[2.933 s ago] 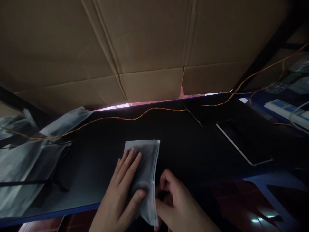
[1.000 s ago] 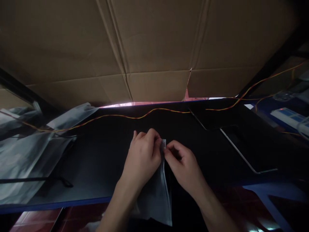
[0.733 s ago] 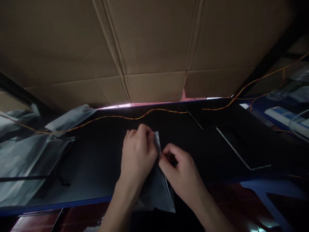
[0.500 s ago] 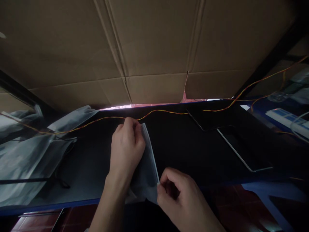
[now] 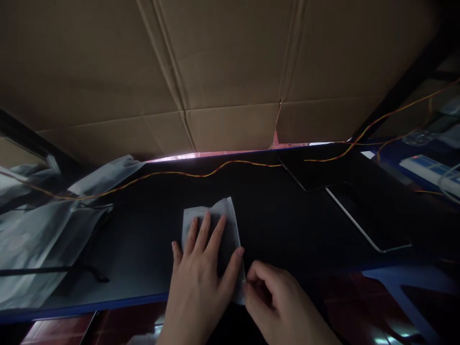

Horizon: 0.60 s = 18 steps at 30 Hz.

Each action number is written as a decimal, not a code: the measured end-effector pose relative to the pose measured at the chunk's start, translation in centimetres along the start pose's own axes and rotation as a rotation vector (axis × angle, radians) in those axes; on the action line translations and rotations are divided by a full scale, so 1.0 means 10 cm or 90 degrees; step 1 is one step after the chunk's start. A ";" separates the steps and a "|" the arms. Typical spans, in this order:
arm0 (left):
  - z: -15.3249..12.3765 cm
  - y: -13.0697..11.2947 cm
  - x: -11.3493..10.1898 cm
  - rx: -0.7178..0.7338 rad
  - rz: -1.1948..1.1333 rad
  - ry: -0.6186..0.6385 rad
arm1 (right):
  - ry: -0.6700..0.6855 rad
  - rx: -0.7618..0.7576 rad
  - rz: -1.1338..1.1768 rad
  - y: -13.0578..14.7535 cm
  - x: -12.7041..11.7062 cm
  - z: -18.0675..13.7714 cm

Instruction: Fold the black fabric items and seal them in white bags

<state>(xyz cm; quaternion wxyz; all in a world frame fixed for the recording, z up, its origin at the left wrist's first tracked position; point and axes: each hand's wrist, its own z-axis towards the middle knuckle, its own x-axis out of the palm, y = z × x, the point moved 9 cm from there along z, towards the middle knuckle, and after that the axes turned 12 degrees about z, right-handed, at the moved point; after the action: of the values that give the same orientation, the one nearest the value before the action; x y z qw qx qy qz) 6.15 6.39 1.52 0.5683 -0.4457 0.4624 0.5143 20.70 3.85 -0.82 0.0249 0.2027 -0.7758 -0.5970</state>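
Note:
A small translucent plastic bag (image 5: 229, 211) with a pale strip along its right edge lies on the black tabletop near the front. My left hand (image 5: 201, 273) rests on top of it, palm down with fingers spread, covering much of the bag. At the bag's lower right corner, the thumb and forefinger of my right hand (image 5: 276, 297) are pinched on the pale edge. The bag's near end hangs around the table's front edge, partly hidden by my hands. What the bag contains, if anything, cannot be made out.
More plastic bags (image 5: 46, 244) lie at the left with a black cord (image 5: 95, 274). A red-yellow twisted wire (image 5: 201, 175) runs along the back. Two dark phones or tablets, one behind (image 5: 309, 175) and one nearer (image 5: 366, 218), lie right. A power strip (image 5: 431, 170) sits far right. Cardboard (image 5: 230, 62) rises behind.
My left hand has moved from a closed grip at the bag's far end to lying flat and spread on it. The right hand keeps its pinch and has shifted slightly right and nearer.

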 end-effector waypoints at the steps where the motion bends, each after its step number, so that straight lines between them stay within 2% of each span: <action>1: 0.04 0.00 0.01 -0.007 0.003 0.005 | 0.014 0.018 -0.007 -0.01 0.03 -0.01; 4: 0.13 0.00 0.00 -0.007 0.021 -0.006 | 0.032 0.047 -0.018 -0.04 0.08 -0.06; 7: 0.15 -0.03 -0.06 0.020 0.011 -0.072 | 0.027 0.031 -0.007 -0.05 0.03 -0.12; 9: 0.15 -0.03 -0.11 0.042 -0.011 -0.118 | 0.001 0.004 -0.003 -0.04 -0.10 -0.13; 12: 0.18 0.02 -0.22 0.064 -0.033 -0.151 | -0.094 -0.059 -0.018 0.03 -0.47 -0.06; 15: 0.20 0.30 -0.37 0.074 -0.047 -0.164 | -0.184 -0.119 -0.070 0.10 -0.88 0.06; 18: 0.21 0.92 -0.52 0.043 -0.051 -0.181 | -0.234 -0.132 -0.102 0.06 -1.18 0.17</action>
<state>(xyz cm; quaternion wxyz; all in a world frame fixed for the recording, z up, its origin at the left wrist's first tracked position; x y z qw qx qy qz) -3.06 8.23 6.68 0.6631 -0.3672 0.3763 0.5328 30.87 9.64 1.70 -0.1433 0.1478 -0.6834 -0.7004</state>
